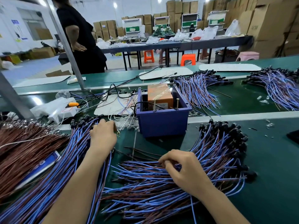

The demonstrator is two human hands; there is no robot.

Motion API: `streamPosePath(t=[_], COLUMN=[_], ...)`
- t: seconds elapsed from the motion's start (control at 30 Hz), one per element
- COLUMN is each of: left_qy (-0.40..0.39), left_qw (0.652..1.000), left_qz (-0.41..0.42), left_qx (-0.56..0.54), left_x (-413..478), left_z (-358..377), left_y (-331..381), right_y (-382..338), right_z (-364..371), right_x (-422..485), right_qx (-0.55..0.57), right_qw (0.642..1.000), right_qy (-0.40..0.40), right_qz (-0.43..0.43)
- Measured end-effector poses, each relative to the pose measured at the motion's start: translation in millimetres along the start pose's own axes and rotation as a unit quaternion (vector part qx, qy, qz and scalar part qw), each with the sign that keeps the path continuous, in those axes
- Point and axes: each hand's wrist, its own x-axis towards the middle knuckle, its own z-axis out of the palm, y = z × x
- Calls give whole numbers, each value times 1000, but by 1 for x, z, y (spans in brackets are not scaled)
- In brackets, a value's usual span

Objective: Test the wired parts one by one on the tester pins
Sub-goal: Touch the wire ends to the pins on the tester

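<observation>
Many wire bundles (145, 191) on green bench (267, 159) w/ blue bin (161, 125); boxes (267, 23) behind.

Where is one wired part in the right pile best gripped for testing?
Probably pinch its two wires just behind the bare tips, coming from the left and above. In the right pile the tips fan out loose on the left, by the right hand, while the black caps lie crowded along the far right edge.

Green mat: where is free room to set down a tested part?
Bare mat lies right of the wire pile at the right hand, and a smaller patch in front of the blue box. Around the left hand, wire bundles crowd the mat.
</observation>
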Motion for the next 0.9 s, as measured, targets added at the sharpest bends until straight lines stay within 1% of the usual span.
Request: streamPosePath(t=[0.1,0.17,0.2,0.27,0.33,0.43,0.53,0.57,0.6,0.63,0.67,0.7,0.73,0.8,0.9], left_qy=[55,91,91,53,2,-33,-4,7,-2,-40,-102,-167,-209,-228,-264], left_qw=[992,973,960,933,916,903,898,904,912,916,911,896,885,885,887], left_qz=[39,103,143,226,290,328,290,274,261,250,243,240,244,274,292], left_qx=[-107,-185,-222,-275,-276,-274,-331,-328,-317,-310,-317,-333,-337,-298,-242], left_x=[-13,-30,-42,-65,-80,-84,-83,-82,-82,-81,-81,-81,-80,-74,-62], left_z=[-28,-48,-55,-62,-59,-47,-41,-38,-36,-34,-33,-31,-30,-30,-38], left_y=[16,32,41,59,72,81,83,83,83,83,83,82,81,76,64], right_y=[-1,-2,-2,-4,-6,-8,-7,-6,-6,-6,-5,-2,0,5,13], right_z=[0,-1,-1,1,5,7,6,4,1,-2,-5,-7,-10,-16,-27], right_x=[0,-1,-1,-2,-2,-2,0,1,2,3,4,5,5,7,9], right_qx=[29,33,25,9,30,56,38,34,30,25,21,23,25,23,-3], right_qw=[999,999,999,997,996,996,996,995,991,983,974,964,954,930,889], right_qy=[25,12,-6,-35,-38,-13,52,89,134,181,222,254,278,327,414], right_qz=[-7,-22,-35,-62,-76,-71,-57,-37,-10,19,49,78,109,165,194])
